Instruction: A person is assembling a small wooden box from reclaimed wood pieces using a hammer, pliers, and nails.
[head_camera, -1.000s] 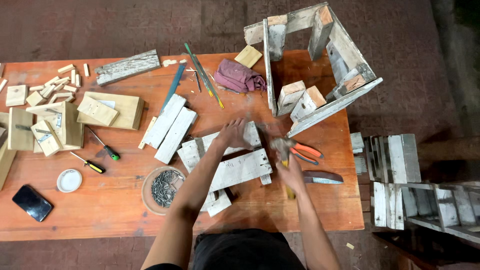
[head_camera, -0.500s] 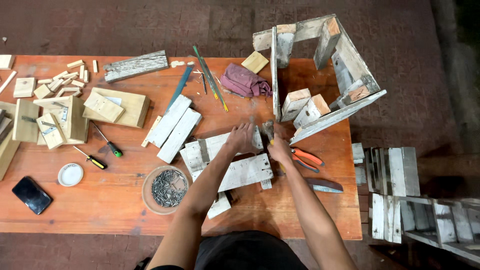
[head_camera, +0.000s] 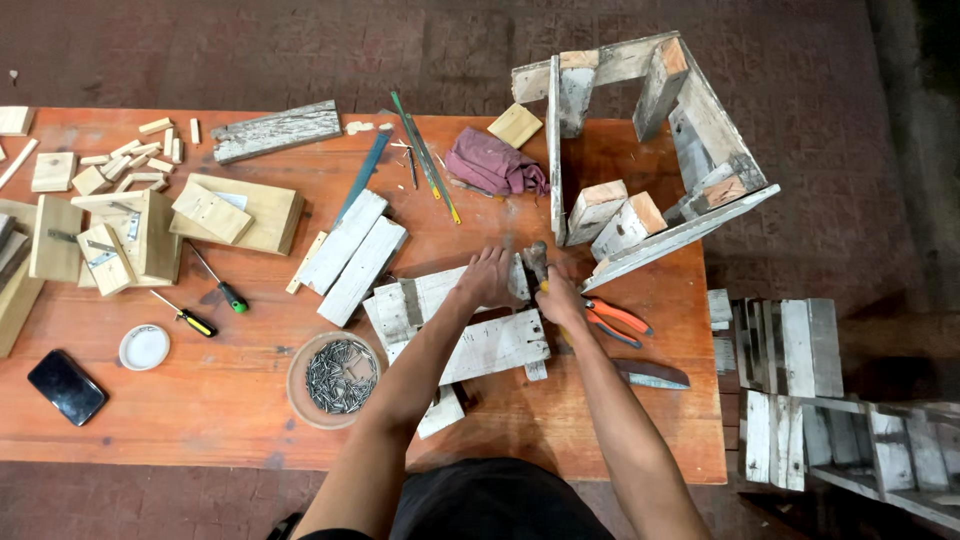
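Whitewashed slat panel (head_camera: 470, 330) lies just right of the round nail dish (head_camera: 340, 375). Left hand (head_camera: 490, 278) presses it, fingers together; right hand (head_camera: 557, 298) clasps a hammer (head_camera: 537, 262) beside orange pliers (head_camera: 615, 318).

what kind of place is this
Probably a small woodworking or craft workshop: an orange wooden table strewn with whitewashed pallet planks, a round dish of metal nails, and orange-handled pliers beside the hands.

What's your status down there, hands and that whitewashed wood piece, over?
Left hand pressing flat on white slat assembly. Right hand gripping hammer at its far end. Orange pliers and knife close by right arm. Over.
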